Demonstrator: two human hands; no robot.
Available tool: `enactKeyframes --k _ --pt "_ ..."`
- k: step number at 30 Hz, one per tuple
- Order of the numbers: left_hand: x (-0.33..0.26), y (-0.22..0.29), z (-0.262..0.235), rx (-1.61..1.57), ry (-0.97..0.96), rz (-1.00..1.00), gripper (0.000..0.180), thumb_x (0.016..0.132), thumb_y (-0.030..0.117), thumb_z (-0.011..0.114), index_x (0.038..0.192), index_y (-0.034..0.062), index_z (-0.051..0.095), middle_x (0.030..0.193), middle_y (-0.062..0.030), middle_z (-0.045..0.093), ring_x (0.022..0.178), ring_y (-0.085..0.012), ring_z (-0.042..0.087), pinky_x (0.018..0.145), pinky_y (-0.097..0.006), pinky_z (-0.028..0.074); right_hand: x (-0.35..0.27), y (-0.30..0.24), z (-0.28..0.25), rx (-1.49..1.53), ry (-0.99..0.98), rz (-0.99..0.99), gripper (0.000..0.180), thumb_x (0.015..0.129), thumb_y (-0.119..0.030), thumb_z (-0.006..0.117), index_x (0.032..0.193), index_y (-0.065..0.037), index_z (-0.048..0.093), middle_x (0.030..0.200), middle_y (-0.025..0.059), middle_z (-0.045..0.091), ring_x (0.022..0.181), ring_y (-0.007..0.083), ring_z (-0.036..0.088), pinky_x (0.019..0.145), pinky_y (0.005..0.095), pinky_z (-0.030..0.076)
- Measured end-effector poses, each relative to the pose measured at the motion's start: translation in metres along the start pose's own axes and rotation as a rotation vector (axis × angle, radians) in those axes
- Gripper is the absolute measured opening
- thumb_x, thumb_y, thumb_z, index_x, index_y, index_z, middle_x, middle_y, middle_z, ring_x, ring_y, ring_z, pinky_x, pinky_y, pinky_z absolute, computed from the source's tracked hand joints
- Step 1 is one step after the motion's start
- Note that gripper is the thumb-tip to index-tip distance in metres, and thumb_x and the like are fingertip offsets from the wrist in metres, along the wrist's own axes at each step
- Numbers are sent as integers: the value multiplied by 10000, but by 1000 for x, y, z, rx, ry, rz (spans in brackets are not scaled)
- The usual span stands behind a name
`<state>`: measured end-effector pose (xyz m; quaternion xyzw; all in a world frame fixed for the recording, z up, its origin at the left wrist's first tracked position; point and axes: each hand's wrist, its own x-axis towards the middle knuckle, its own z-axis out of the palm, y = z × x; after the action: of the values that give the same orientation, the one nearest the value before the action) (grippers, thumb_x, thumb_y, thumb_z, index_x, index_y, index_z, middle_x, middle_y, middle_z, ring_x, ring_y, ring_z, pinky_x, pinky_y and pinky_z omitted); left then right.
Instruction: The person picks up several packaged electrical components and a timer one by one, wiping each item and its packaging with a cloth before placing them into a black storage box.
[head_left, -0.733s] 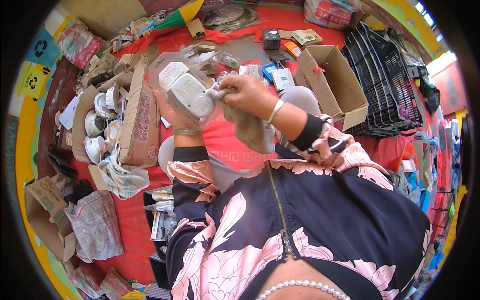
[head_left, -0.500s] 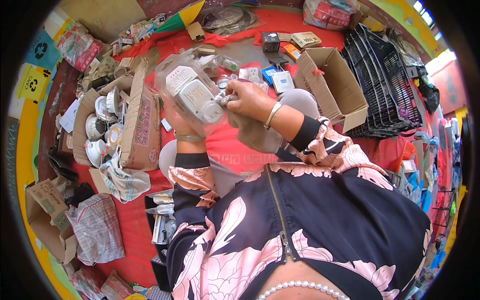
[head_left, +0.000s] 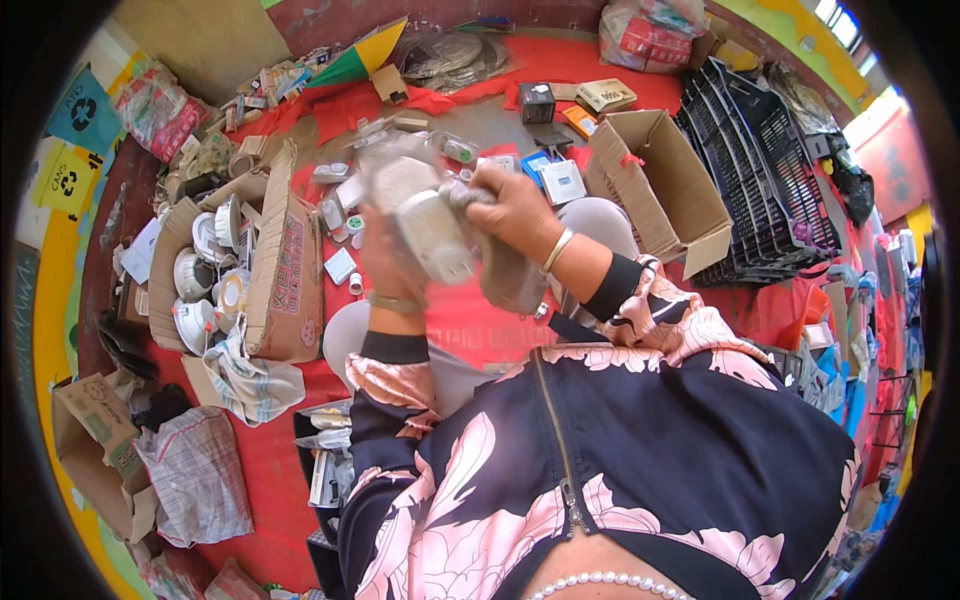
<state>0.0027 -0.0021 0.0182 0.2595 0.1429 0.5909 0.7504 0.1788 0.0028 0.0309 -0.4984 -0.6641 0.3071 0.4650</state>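
My left hand (head_left: 382,255) is wrapped round a clear plastic blister pack (head_left: 400,165) and holds it up in front of me. Through the plastic shows a white, rounded device (head_left: 435,240), smeared by motion. My right hand (head_left: 515,210) is closed on a bunched greyish cloth (head_left: 462,192), pressed to the pack's right side. A grey fold of what looks like the same cloth hangs below the right hand. Small white packaged items (head_left: 342,265) lie on the red floor covering beyond my left hand.
At left stands a cardboard box (head_left: 285,270) of white round fixtures, a checked bag (head_left: 195,475) nearer me. To the right are an open cardboard box (head_left: 650,180) and a black plastic crate (head_left: 760,170). A white square plate (head_left: 562,182) lies past my right hand.
The pack has tilted and come slightly toward the right, now blurred. My right hand has shifted a little right and down with the cloth. Small items behind the pack have come into view.
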Motion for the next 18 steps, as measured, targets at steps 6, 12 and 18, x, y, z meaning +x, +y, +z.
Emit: enactKeyframes --k 6,12,18 --pt "-5 -15 7 98 -101 -110 661 906 523 374 1320 9 336 1180 -194 518 1026 -322 567 863 -429 490 39 -11 -33 54 42 -15 179 731 -123 677 845 -26 579 760 -4 533 723 59 477 627 221 410" --pt "1 -18 -7 115 -71 -101 752 868 615 374 1334 26 330 1219 -167 500 1050 -282 556 868 -404 487 53 -48 -54 50 315 -350 187 718 -40 622 903 -30 596 829 73 593 754 145 570 696 256 461" --pt "3 -21 1 198 -61 -45 746 863 635 363 1362 82 315 1291 -109 445 1172 -247 462 955 -377 411 46 -50 -6 -190 59 -524 272 735 -80 627 999 -30 586 1028 117 599 950 261 577 844 351 448"
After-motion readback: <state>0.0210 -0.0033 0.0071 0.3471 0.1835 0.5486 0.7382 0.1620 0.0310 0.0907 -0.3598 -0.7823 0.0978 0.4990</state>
